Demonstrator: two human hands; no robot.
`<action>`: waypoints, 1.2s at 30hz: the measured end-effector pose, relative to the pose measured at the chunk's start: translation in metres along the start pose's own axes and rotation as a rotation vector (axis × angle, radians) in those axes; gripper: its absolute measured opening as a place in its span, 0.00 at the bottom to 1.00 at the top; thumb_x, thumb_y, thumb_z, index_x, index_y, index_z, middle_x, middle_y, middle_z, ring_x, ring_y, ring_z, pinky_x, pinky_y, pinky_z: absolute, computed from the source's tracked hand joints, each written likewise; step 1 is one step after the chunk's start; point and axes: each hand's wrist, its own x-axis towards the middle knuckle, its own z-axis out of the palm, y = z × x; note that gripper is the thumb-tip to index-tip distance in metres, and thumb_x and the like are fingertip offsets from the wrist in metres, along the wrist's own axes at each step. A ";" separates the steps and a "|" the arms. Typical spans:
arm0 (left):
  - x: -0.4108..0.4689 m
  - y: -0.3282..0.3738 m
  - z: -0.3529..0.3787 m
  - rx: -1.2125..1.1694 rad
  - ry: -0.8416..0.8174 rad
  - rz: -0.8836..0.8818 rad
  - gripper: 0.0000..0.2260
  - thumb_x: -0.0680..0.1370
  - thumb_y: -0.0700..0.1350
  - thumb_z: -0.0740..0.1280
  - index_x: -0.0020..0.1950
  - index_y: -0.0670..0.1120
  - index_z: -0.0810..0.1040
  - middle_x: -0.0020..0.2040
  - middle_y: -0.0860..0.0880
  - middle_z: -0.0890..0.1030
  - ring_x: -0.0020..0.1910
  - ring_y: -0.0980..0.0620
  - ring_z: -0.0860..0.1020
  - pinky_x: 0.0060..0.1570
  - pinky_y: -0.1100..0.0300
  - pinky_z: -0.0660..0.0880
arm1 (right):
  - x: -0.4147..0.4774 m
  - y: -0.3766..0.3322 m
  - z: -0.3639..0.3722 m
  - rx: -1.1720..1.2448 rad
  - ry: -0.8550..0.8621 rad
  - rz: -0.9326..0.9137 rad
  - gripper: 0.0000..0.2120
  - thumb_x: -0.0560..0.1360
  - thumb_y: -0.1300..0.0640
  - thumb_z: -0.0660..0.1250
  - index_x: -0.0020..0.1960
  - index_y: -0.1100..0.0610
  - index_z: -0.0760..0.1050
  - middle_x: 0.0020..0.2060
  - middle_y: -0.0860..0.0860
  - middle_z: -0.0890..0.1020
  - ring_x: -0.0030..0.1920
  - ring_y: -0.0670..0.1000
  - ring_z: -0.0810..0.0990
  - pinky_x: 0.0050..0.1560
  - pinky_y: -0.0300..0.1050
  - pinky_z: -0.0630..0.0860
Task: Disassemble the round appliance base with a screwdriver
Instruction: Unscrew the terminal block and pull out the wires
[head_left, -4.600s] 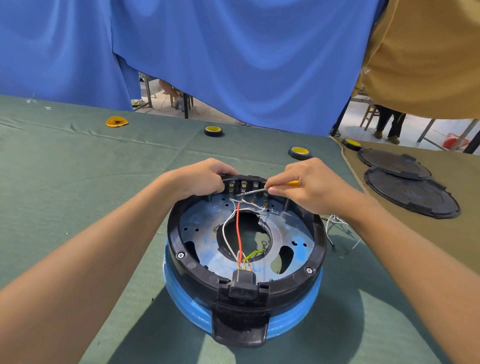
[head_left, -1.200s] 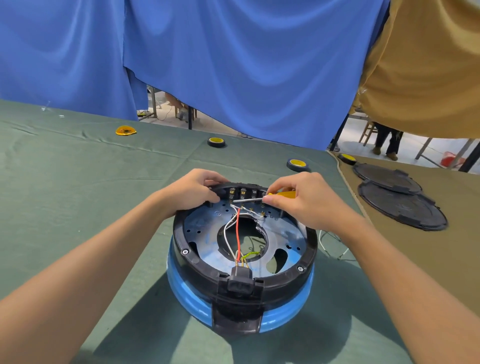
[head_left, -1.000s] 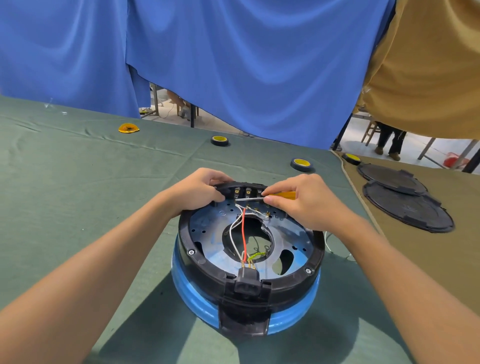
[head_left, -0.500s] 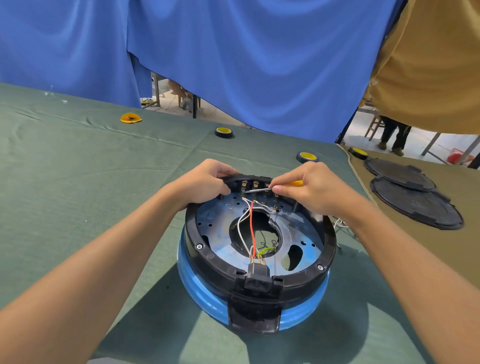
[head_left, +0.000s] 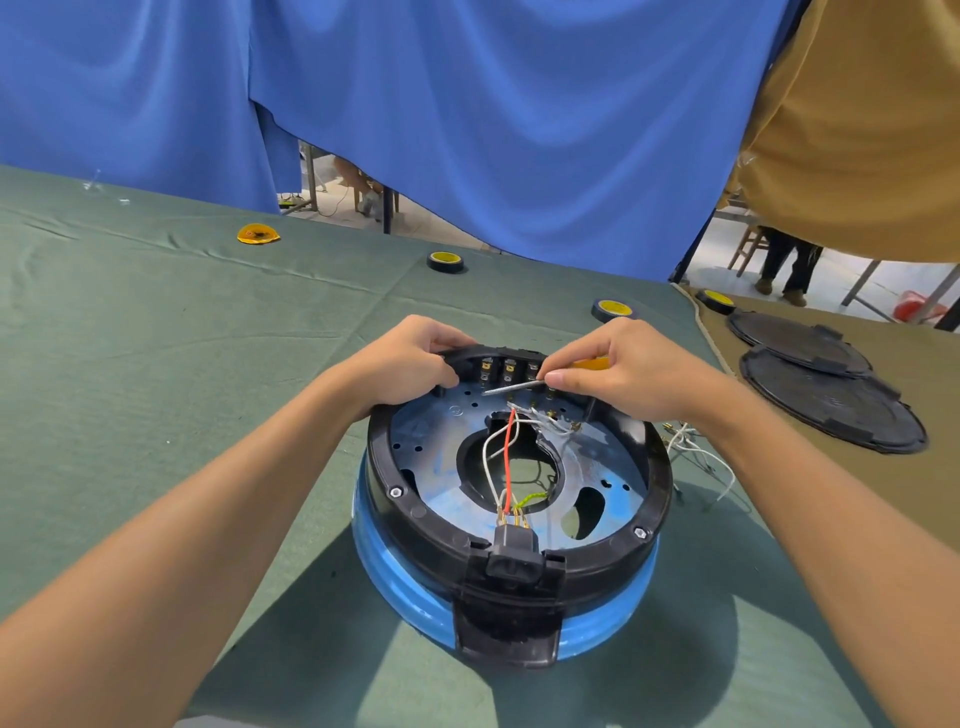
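Black-rimmed base (head_left: 431, 540) | left hand (head_left: 410, 364) grips it, right hand (head_left: 623, 374) pinches screwdriver (head_left: 511, 387) | risk: tip slips, tears wires (head_left: 509, 457)

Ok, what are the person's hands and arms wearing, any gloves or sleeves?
Nothing visible: the left hand and right hand are ungloved, with no rings, watch or wristband showing. The left forearm and right forearm are bare to the frame's edge; no sleeve shows.

Head camera looks forward-down, close over the base (head_left: 613, 467).
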 end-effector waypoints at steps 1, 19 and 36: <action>0.000 0.000 0.000 0.002 0.001 0.000 0.21 0.73 0.28 0.63 0.50 0.54 0.81 0.44 0.55 0.85 0.42 0.56 0.84 0.39 0.64 0.80 | -0.002 -0.002 0.000 -0.018 -0.013 -0.009 0.05 0.76 0.51 0.68 0.49 0.45 0.83 0.38 0.35 0.81 0.44 0.38 0.79 0.47 0.32 0.72; -0.004 0.001 0.001 0.033 0.033 0.017 0.17 0.76 0.30 0.65 0.62 0.44 0.79 0.51 0.49 0.83 0.46 0.54 0.81 0.45 0.67 0.77 | -0.004 -0.022 0.027 -0.515 0.090 0.056 0.21 0.72 0.47 0.70 0.31 0.52 0.61 0.30 0.49 0.68 0.36 0.59 0.72 0.36 0.45 0.65; -0.009 0.005 0.001 0.028 0.049 -0.006 0.16 0.76 0.30 0.64 0.58 0.46 0.79 0.52 0.46 0.84 0.53 0.45 0.81 0.53 0.54 0.78 | 0.003 -0.027 0.043 -0.496 0.175 0.027 0.14 0.74 0.52 0.68 0.36 0.51 0.64 0.34 0.52 0.71 0.37 0.58 0.70 0.35 0.46 0.65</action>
